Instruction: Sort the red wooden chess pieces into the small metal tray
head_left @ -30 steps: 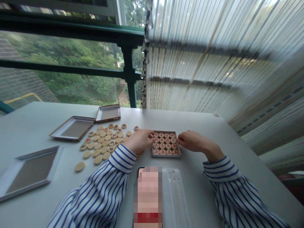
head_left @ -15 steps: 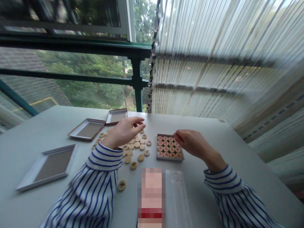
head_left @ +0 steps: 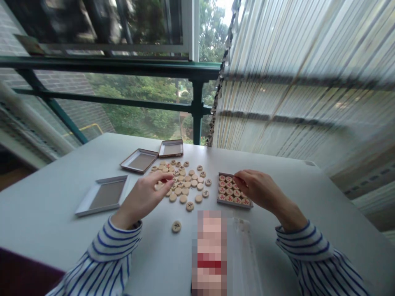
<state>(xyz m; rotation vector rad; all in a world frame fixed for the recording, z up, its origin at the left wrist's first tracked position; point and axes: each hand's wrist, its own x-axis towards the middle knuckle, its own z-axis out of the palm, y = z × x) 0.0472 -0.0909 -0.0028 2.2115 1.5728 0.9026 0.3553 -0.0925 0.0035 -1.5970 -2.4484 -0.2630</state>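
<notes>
Several round wooden pieces (head_left: 183,199) lie loose in the middle of the table, some with dark characters, a few with red ones. Over their left side hovers my left hand (head_left: 148,193), thumb and fingers apart with nothing seen between them. To the right, a shallow box (head_left: 235,204) holds rows of pieces with red characters (head_left: 229,198). My right hand (head_left: 259,189) is at that box's upper right part, fingers pressed together and pointing down; whatever they hold, if anything, is hidden. One dark-marked piece (head_left: 176,226) lies apart, nearer the front.
At the left lies an open grey tray (head_left: 106,195). Behind it are two brown-edged trays (head_left: 139,160), (head_left: 171,148). A clear plastic bag (head_left: 247,255) lies at the front beside a pixelated patch. String curtains hang behind the table (head_left: 185,267).
The view has turned left. My left hand has drawn back to the left and toward me, uncovering more loose pieces. My right hand stays by the box, with its fingers closer over the pieces.
</notes>
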